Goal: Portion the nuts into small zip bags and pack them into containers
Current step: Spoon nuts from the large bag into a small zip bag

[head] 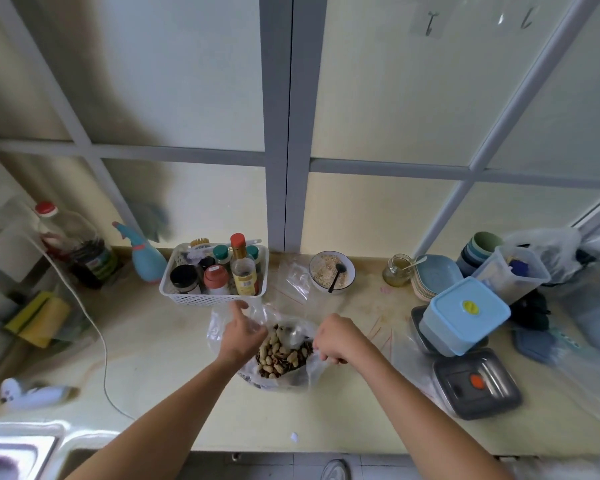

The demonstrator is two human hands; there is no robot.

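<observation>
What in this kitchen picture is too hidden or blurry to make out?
- Head view: the right hand covers whatever its fingers hold.
- The nuts lower in the big plastic bag are buried.
- The white object at far left is blurred.
- The sink is cut off by the corner.

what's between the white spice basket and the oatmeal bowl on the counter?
Head view: small clear zip bags lie flat on the counter between the white basket and the bowl.
</observation>
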